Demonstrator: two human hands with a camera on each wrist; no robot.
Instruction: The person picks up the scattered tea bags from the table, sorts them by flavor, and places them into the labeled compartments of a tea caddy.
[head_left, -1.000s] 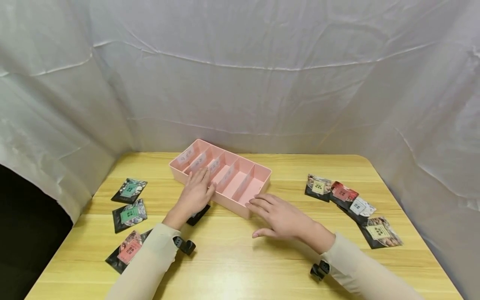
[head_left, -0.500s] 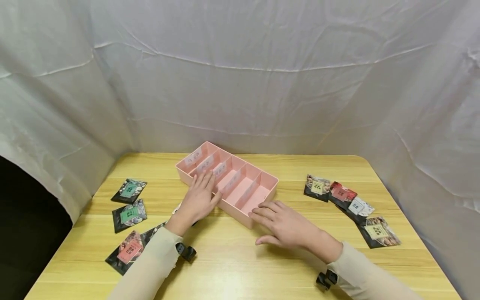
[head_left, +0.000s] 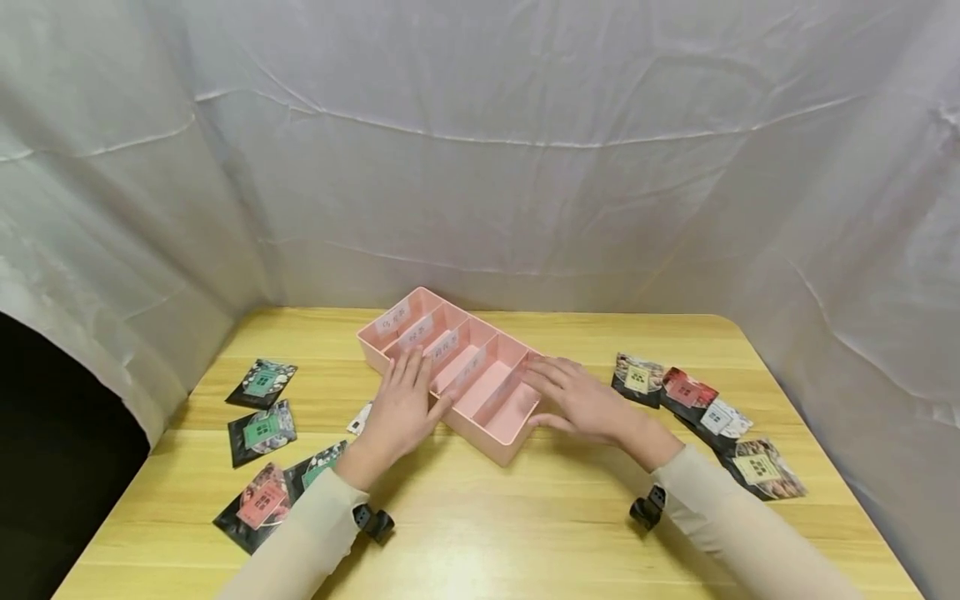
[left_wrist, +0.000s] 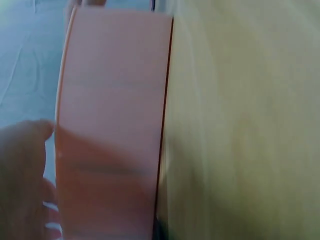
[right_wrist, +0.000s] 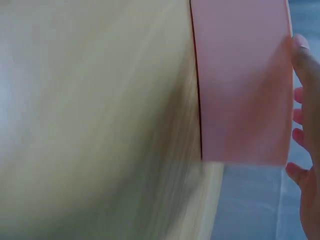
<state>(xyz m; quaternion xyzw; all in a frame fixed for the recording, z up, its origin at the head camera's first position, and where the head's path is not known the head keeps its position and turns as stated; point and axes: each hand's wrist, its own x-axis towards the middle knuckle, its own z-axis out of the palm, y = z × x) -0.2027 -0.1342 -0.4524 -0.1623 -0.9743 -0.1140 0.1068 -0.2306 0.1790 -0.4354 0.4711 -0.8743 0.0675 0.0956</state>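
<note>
A pink plastic box [head_left: 483, 442] with a row of divided compartments stands at an angle on the table, paper labels [head_left: 395, 318] stuck to several dividers. My left hand [head_left: 401, 408] reaches over its long near wall with straight fingers. In the left wrist view, the thumb tip [left_wrist: 45, 129] is right at the rim. My right hand [head_left: 585, 404] is over the right end compartment, fingers extended and thumb near the corner. The right wrist view shows the plain outer wall [right_wrist: 245, 90] with the right thumb [right_wrist: 300, 47] at the rim. No contents show in the compartments.
Left of the box lie black packets with green labels [head_left: 262, 431] and one with a red label [head_left: 262, 504]. A white-patterned packet [head_left: 360, 417] is partly hidden by my left hand. Packets with yellow [head_left: 637, 379], red [head_left: 688, 390] and white labels [head_left: 720, 417] lie at the right, some overlapping.
The box has slid right and slightly nearer, my left hand moving with it. My right hand has gone from beside the right end to over it. Packets near my left wrist show more.
</note>
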